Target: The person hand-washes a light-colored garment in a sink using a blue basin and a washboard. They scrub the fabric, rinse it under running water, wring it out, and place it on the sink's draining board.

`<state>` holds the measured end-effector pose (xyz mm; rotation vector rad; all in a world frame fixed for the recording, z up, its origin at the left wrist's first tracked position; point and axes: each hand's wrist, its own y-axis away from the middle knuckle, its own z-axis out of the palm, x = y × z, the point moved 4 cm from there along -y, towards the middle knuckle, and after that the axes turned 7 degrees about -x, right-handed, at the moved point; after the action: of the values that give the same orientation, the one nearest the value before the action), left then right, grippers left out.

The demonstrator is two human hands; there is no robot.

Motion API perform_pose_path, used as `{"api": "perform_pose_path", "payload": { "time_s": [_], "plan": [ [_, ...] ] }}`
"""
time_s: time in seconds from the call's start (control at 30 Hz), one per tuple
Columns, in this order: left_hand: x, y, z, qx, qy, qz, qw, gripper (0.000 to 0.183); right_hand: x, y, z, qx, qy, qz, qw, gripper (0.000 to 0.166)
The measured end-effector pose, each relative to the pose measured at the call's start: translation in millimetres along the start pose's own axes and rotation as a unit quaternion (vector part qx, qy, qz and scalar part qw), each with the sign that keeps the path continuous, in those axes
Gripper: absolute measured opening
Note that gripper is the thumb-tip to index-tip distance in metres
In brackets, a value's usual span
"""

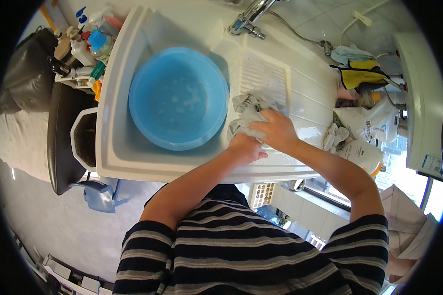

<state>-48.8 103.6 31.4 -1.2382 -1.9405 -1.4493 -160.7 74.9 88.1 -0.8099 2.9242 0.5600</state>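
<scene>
A wet, crumpled, light grey cloth with darker marks lies over the lower part of the ribbed washboard moulded into the white sink. My right hand presses on the cloth from above, fingers spread over it. My left hand grips the cloth's near end, close beside the right one; its fingertips are partly hidden. Left of the hands, a round light-blue plastic basin stands in the sink bowl, holding cloudy water with patches of foam.
A chrome faucet rises behind the washboard. Pump and spray bottles crowd a rack left of the sink, above an octagonal bin. Yellow gloves, a white plastic bag and a detergent pouch are at the right.
</scene>
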Motion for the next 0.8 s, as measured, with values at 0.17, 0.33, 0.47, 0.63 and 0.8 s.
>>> {"api": "perform_pose_path", "payload": {
  "time_s": [0.17, 0.33, 0.47, 0.63, 0.8],
  "plan": [
    [4.3, -7.0, 14.6, 0.427, -0.190, 0.118, 0.876, 0.081, 20.1, -83.5, 9.3, 0.146, 0.006, 0.076, 0.986, 0.036],
    [-3.1, -15.1, 11.1, 0.395, -0.252, 0.088, 0.879, 0.082, 14.9, -86.1, -3.3, 0.172, -0.075, 0.137, 0.973, 0.038],
    [-6.3, -18.8, 17.7, 0.260, -0.180, 0.047, 0.947, 0.074, 1.7, -19.6, 2.4, 0.113, -0.116, 0.125, 0.979, 0.039],
    [13.8, -32.9, 38.6, 0.338, -0.182, 0.081, 0.920, 0.089, 25.7, -36.1, 19.1, 0.148, -0.037, 0.054, 0.987, 0.047],
    [18.7, -31.6, 14.1, 0.296, -0.209, 0.054, 0.930, 0.094, 29.6, -96.6, -1.7, 0.198, -0.095, 0.106, 0.970, 0.035]
  ]
}}
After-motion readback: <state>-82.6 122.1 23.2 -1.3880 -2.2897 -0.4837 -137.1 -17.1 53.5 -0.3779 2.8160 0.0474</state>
